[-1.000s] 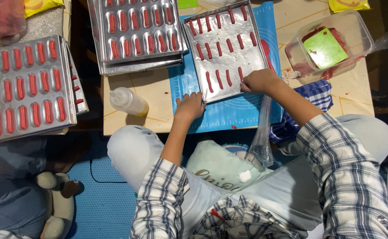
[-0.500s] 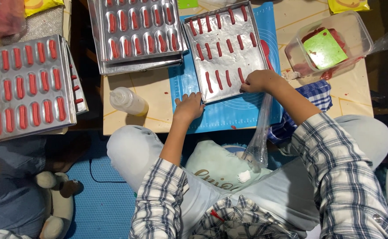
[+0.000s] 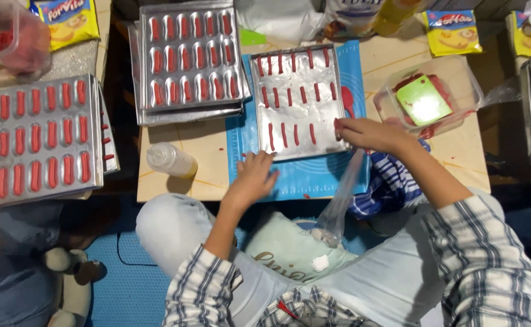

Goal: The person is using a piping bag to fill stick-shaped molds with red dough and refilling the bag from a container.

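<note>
A metal tray (image 3: 296, 66) with rows of thin red dough strips lies on a blue mat (image 3: 302, 175) on the low wooden table. My right hand (image 3: 371, 134) is at the tray's near right edge, shut on the tip of a clear plastic piping bag (image 3: 341, 203) that trails down toward my lap. My left hand (image 3: 253, 178) rests flat on the blue mat by the tray's front edge, fingers apart and holding nothing.
A stack of trays (image 3: 190, 60) with thicker red pieces stands at the back left, and another filled tray (image 3: 41, 139) is on the far left. A small squeeze bottle (image 3: 171, 160) lies on the table. A clear tub (image 3: 429, 97) with red dough and a green scraper sits at the right, beside a striped cloth (image 3: 389, 181).
Both hands stay at the tray's front edge with hardly any movement. The view has shifted slightly.
</note>
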